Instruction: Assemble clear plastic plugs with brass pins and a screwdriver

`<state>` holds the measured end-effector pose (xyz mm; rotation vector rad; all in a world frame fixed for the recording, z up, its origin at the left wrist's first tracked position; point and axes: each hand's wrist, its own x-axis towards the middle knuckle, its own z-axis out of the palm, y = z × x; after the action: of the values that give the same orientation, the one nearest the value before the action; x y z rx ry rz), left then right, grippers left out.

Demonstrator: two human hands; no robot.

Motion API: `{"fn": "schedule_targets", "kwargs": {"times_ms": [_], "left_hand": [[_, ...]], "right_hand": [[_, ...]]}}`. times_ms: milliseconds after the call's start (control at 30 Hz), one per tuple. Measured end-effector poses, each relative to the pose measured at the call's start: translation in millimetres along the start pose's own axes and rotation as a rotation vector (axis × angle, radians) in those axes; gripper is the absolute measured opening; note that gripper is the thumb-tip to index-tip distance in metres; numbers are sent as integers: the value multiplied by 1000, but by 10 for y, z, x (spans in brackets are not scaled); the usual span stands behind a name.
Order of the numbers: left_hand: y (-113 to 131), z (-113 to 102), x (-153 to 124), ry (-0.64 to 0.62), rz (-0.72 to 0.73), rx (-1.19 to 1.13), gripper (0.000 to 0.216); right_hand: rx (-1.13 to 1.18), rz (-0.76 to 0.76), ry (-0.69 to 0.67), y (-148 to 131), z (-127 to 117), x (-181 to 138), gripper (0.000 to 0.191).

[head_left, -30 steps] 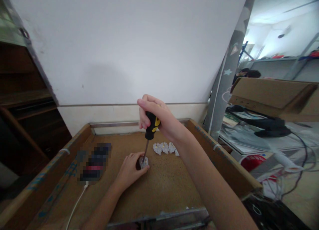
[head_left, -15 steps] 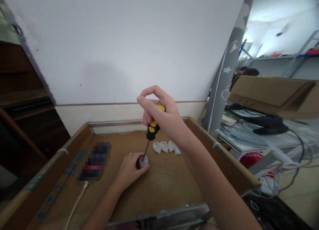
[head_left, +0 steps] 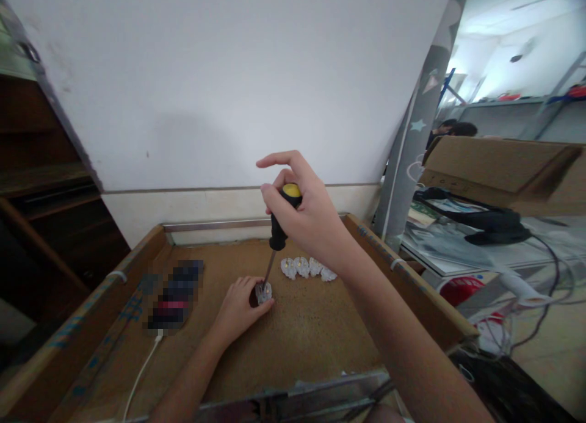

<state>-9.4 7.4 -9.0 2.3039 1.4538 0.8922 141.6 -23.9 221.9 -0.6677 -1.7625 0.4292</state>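
Note:
My right hand (head_left: pixel 300 206) is closed round the black and yellow handle of a screwdriver (head_left: pixel 278 234), its index finger stretched out past the handle's end. The tilted shaft runs down to a small clear plastic piece (head_left: pixel 264 293) on the cardboard, and the tip meets its upper part. My left hand (head_left: pixel 242 307) pinches that piece between thumb and fingers, holding it against the cardboard. To the right, several similar clear pieces (head_left: pixel 302 267) with small yellowish spots lie in a row, partly behind my right wrist.
A cardboard tray (head_left: pixel 293 356) with raised sides surrounds the work. A blurred-out dark device (head_left: pixel 176 295) with a white cable (head_left: pixel 143 371) lies at left. A white wall (head_left: pixel 256 93) stands behind. At right are a cluttered table and an open cardboard box (head_left: pixel 494 169); people sit beyond.
My right hand has turned the screwdriver handle, and its index finger has lifted away from the thumb. My left hand and the clear piece stay in place.

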Motion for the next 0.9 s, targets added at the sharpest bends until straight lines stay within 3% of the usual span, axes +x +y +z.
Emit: {"fn": "schedule_targets", "kwargs": {"times_ms": [67,200,400,533,633,800,900], "left_hand": [[4,-9,1,2,5,3,39],[3,-24,6,1,16,-1,32],[11,-21,11,6,12,19,27],[34,-22,5,-15,5,33,28],[40,-23,-1,-19,1,47,28],[40,-24,-19,-7,8,18,34],[58,-32,-23,-23,14,-37,41]], "right_hand": [[205,92,-106,22,-56,54,10],[386,170,-257,84,-132,115,23],[-194,211,21,83,-45,66,33],[-256,43,47,61,85,45,19],[-125,10,39,92,137,62,17],[371,209,-49,163,80,90,14],[350,190,-49,153,41,62,30]]}}
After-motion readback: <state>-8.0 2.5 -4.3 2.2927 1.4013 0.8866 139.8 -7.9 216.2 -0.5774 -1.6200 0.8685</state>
